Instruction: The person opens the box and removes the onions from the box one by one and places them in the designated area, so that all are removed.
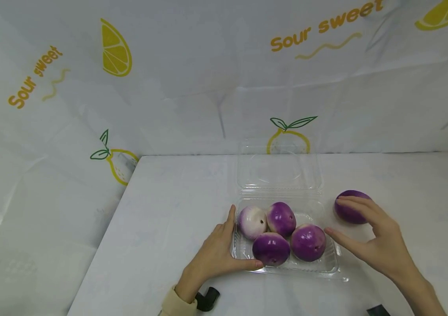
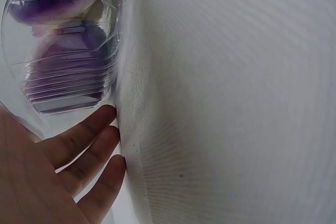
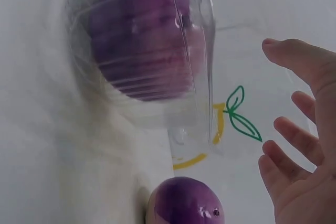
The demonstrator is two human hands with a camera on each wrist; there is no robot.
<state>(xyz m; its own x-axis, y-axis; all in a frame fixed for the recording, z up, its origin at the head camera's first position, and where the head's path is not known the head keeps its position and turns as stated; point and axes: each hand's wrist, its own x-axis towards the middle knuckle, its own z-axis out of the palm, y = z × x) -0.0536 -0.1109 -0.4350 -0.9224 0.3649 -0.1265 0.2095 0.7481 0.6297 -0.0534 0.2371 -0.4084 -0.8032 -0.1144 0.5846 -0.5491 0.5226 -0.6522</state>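
Observation:
A clear plastic clamshell box [image 1: 243, 252] sits open on the table and holds several glossy, round, purple-and-white fruits or vegetables [image 1: 271, 249]. My left hand [image 1: 217, 252] rests at its front left corner, index finger straight along the left side, thumb stretched along the front rim. In the left wrist view, the other fingertips [image 2: 107, 174] of that hand are on the table beside the box wall. Right of the box, one more purple round piece [image 1: 346, 213] lies on the table. Over it spreads my right hand [image 1: 383, 239], holding nothing, its thumb pointing at the box's right side.
The box's transparent lid [image 1: 279, 169] stands raised behind it, against a white cloth backdrop [image 1: 192, 87] printed with lemons. Near the table's [image 1: 160, 197] front edge are a black object [image 1: 208, 299] by the left wrist and a dark flat piece [image 1: 378, 310] at right.

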